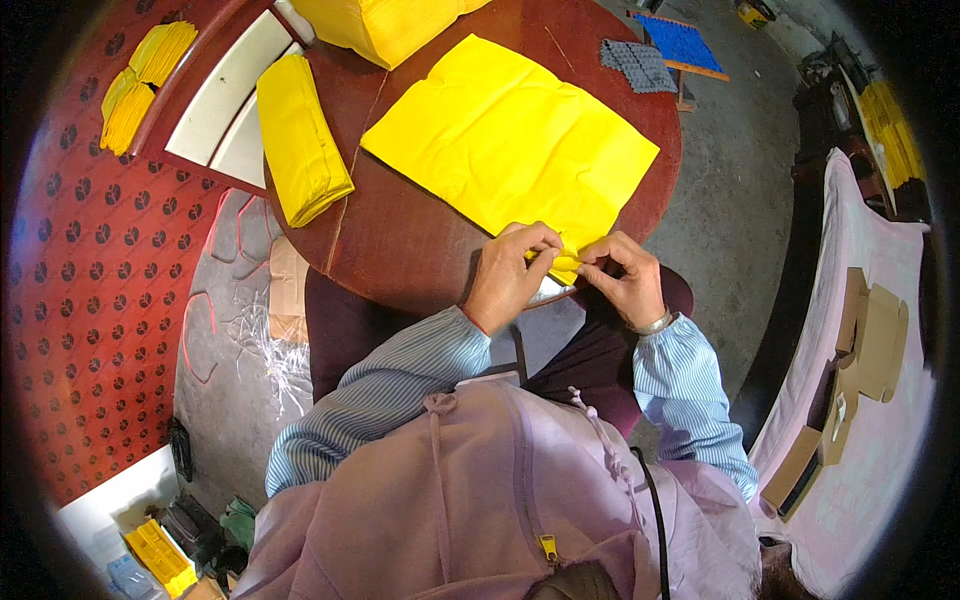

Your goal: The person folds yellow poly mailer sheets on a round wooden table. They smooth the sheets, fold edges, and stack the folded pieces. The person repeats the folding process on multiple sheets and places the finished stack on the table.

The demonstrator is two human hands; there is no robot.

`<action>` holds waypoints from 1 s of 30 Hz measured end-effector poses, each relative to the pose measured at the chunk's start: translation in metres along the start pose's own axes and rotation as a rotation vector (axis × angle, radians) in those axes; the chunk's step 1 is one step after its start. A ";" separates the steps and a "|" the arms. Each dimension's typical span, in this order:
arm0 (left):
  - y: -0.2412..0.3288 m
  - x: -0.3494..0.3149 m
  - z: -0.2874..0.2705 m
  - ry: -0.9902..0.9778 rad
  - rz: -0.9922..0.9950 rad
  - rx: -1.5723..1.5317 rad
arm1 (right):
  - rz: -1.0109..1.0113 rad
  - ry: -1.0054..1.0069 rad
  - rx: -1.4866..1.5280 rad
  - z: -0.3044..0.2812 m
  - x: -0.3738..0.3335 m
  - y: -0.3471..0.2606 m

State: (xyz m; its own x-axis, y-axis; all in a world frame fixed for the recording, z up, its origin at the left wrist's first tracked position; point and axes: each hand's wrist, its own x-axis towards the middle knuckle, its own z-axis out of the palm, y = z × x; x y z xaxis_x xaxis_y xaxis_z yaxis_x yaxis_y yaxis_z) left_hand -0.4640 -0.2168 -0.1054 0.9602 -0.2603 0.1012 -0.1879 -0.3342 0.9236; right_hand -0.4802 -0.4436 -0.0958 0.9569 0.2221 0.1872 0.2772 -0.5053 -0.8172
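A flat yellow sheet of creased, cloth-like material lies slantwise on the round reddish-brown table. Its near corner is gathered and folded at the table's front edge, between my two hands. My left hand pinches the gathered part with thumb and forefinger. On the other side my right hand closes its thumb and fingers on the same corner. The fingertips of both hands are only a short way apart. Whether the sheet is a single layer or a bag cannot be made out.
A folded yellow stack lies left on the table, with a larger yellow bundle at the back. A grey textured mat rests by the far right edge. Open cardboard boxes lie on a pale cloth-covered surface at right.
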 end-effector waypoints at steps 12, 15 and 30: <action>-0.002 0.000 -0.002 0.015 0.099 0.023 | 0.091 -0.019 0.072 0.001 0.002 0.000; -0.001 0.000 -0.002 -0.011 0.037 0.015 | 0.116 -0.012 0.109 0.003 0.003 0.003; -0.002 0.000 0.003 0.044 -0.003 -0.013 | -0.087 -0.009 -0.039 0.002 0.000 -0.001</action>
State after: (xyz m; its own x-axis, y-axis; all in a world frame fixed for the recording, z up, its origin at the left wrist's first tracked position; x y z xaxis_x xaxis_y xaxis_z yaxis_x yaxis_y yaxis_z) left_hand -0.4643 -0.2186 -0.1087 0.9690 -0.2187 0.1147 -0.1828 -0.3231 0.9285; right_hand -0.4803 -0.4413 -0.0958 0.9283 0.2739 0.2516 0.3626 -0.5162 -0.7759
